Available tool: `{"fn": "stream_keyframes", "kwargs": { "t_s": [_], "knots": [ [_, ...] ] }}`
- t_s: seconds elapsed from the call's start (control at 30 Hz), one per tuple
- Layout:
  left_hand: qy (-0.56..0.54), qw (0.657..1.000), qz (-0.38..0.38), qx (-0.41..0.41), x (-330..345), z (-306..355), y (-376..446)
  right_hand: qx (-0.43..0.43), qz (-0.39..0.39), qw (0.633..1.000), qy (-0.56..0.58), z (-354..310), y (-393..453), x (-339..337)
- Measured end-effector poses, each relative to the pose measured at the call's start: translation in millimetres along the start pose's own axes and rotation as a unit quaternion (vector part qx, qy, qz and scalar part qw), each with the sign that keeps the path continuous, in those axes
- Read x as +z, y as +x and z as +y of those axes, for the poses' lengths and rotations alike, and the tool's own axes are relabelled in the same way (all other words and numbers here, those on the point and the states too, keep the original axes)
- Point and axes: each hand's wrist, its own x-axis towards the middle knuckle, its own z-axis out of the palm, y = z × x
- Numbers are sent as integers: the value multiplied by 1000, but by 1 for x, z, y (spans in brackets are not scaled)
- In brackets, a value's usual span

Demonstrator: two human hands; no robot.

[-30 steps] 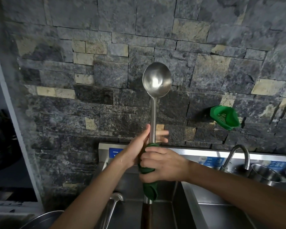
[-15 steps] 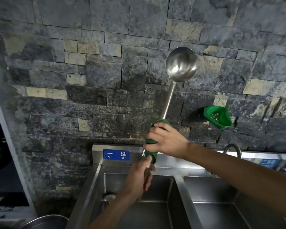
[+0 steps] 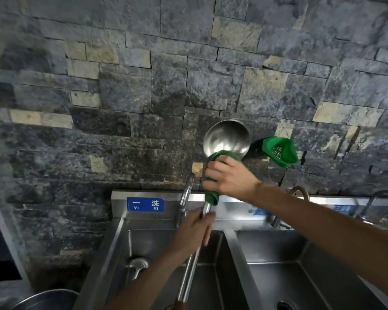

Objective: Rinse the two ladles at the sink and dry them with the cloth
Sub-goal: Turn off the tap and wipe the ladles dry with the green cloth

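Observation:
I hold a steel ladle [image 3: 227, 137] upright over the sink, bowl at the top against the stone wall. My left hand [image 3: 194, 231] grips its long handle low down, above the left basin [image 3: 213, 276]. My right hand [image 3: 230, 176] grips a green cloth [image 3: 212, 196] wrapped round the top of the handle, just under the bowl. A second ladle [image 3: 137, 265] lies in the left basin, bowl near the far wall.
A curved tap [image 3: 186, 195] rises behind the left basin, and more taps [image 3: 300, 191] stand behind the right basin [image 3: 300, 276]. A green strainer basket [image 3: 279, 152] hangs on the wall right of the ladle bowl. A steel bowl [image 3: 45, 299] sits at bottom left.
My right hand slid the cloth up the handle to just under the bowl. My left hand moved down the handle. The view tilted down, showing more of the sink.

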Motion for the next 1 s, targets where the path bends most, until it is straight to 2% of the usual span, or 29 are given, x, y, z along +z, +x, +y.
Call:
{"fn": "stream_keyframes", "kwargs": {
  "t_s": [0.1, 0.2, 0.37, 0.53, 0.63, 0.8, 0.87, 1.0],
  "knots": [
    [-89, 995, 27, -27, 0, 30, 21, -3, -13, 1000, 24, -22, 3, 3],
    [-158, 985, 35, -60, -7, 23, 24, 31, -4, 999, 24, -19, -2, 2],
    [-139, 986, 48, -76, -20, 7, 19, 89, 13, 996, 22, -17, -11, -4],
    [-132, 979, 68, -139, -20, -8, 14, 162, 47, 986, 18, 1, 13, -18],
    [-139, 978, 57, -143, -14, -11, 10, 199, 55, 978, 21, 10, 26, -12],
    [-129, 984, 47, -110, -12, 0, 10, 154, -17, 988, 20, -11, 13, 30],
    [-109, 987, 50, -106, -15, 0, 11, 166, -43, 984, 40, -15, 7, 41],
    [-60, 992, 85, -78, -24, 5, 18, 234, -113, 947, 188, -17, 11, 33]
  ]
}}
